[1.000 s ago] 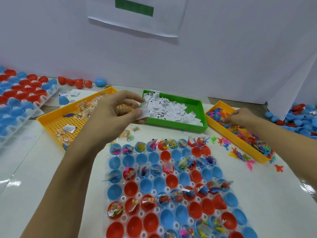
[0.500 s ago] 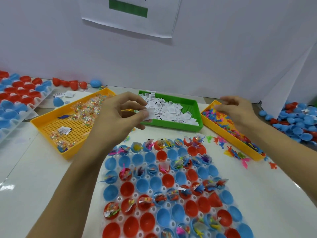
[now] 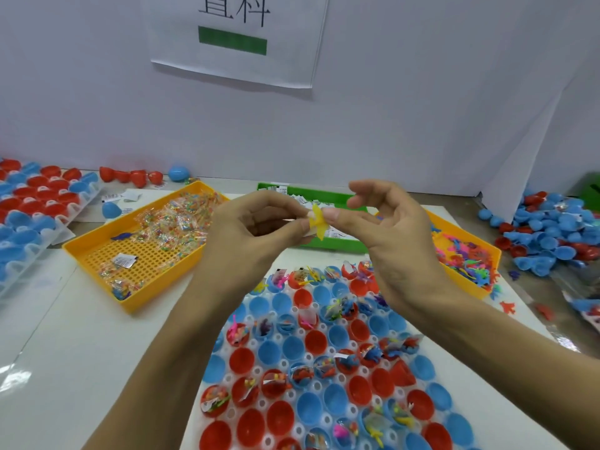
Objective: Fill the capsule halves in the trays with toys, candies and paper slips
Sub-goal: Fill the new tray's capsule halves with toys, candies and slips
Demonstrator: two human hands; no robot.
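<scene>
Above the capsule tray: left hand [image 3: 259, 232] and right hand [image 3: 386, 228] meet, fingers pinching a yellow toy [image 3: 317, 219] and what may be a paper slip.
Capsule halves [image 3: 292, 347]: below on the counter, some filled, many empty.
Risk: the small toy may slip, landing in an already-filled cup.
</scene>
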